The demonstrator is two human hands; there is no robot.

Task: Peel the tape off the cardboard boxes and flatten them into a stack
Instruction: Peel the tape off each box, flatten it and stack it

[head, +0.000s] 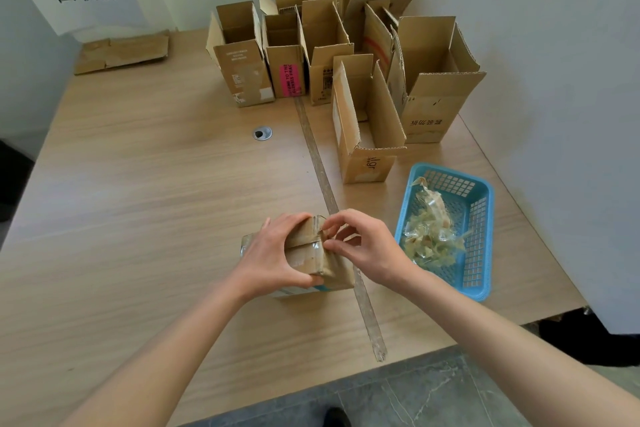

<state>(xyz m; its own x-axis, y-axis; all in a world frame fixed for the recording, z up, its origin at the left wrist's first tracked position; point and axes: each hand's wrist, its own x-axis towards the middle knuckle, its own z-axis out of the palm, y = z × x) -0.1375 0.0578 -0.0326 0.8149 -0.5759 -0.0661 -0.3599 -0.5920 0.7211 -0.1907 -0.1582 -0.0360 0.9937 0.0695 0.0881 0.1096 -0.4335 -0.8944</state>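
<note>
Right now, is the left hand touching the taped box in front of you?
Touching. The head view shows the left hand gripping the taped box, fingers curled over its top and thumb on its near side.

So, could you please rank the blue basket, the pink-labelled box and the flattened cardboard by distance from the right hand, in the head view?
1. Blue basket, just right of the right hand.
2. Pink-labelled box, back centre.
3. Flattened cardboard, far back left corner.

worktop [156, 184]: showing matt pale wood-grain | boxes [374, 121]: showing matt brown corrugated cardboard | tape [317, 246]: gleaming glossy, clear | basket [485, 253]: showing blue perforated plastic
</note>
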